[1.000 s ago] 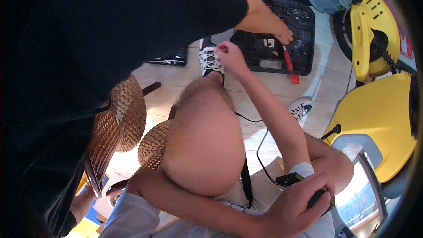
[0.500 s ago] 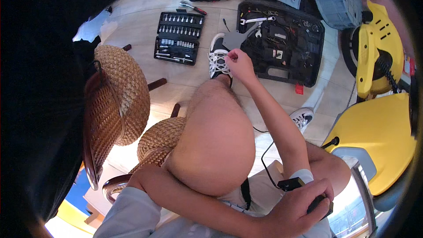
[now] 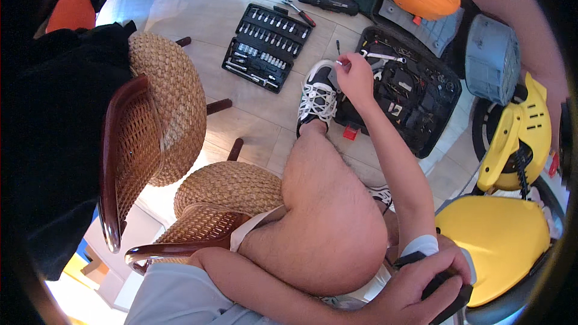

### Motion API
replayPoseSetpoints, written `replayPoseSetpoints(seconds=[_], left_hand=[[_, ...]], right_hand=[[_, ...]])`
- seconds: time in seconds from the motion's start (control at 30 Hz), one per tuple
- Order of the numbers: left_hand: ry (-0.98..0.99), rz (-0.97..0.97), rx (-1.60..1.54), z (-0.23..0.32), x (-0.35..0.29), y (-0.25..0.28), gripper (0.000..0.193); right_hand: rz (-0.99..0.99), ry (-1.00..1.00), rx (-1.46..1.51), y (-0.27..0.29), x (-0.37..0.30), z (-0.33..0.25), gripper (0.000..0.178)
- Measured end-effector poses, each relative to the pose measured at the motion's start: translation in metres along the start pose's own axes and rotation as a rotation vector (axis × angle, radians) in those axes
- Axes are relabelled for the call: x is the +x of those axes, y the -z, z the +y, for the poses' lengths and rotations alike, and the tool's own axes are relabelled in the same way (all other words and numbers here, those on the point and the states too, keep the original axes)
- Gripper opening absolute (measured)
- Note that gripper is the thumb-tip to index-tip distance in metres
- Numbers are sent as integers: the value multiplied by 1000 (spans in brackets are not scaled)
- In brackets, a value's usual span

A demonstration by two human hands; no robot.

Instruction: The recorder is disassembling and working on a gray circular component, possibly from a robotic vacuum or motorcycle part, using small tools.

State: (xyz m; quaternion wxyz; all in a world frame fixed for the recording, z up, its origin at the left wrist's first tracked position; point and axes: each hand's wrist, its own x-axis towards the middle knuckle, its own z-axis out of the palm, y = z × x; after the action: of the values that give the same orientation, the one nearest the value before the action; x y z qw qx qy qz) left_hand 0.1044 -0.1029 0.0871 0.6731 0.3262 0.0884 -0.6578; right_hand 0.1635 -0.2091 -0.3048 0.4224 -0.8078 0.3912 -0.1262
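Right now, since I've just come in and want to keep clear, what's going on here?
The person's left hand grips a black device, its kind unclear. The right hand is stretched out near the toe of a laced shoe, fingers curled; whether it pinches something small can't be told. On the floor ahead lie an open socket set and an open tool case.

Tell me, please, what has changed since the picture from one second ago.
A co-worker's arm, which reached over the tool case, has drawn back left; only black clothing shows there now. The red-handled tool by that hand is gone from the case. The socket set is uncovered. Unchanged: the left hand grips a black device; the right hand hovers by the shoe.
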Motion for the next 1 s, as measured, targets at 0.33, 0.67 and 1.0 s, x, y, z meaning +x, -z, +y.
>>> replayPoseSetpoints(seconds=[0.33,0.67,1.0], left_hand=[[8,182,53,61,7,23,34],[0,202,-32,77,9,46,27],[26,155,-93,82,14,44,11]], right_hand=[[33,-65,61,-129,80,-3,18],[15,117,-131,-153,85,-1,13],[-219,380,-119,-129,104,26,13]])
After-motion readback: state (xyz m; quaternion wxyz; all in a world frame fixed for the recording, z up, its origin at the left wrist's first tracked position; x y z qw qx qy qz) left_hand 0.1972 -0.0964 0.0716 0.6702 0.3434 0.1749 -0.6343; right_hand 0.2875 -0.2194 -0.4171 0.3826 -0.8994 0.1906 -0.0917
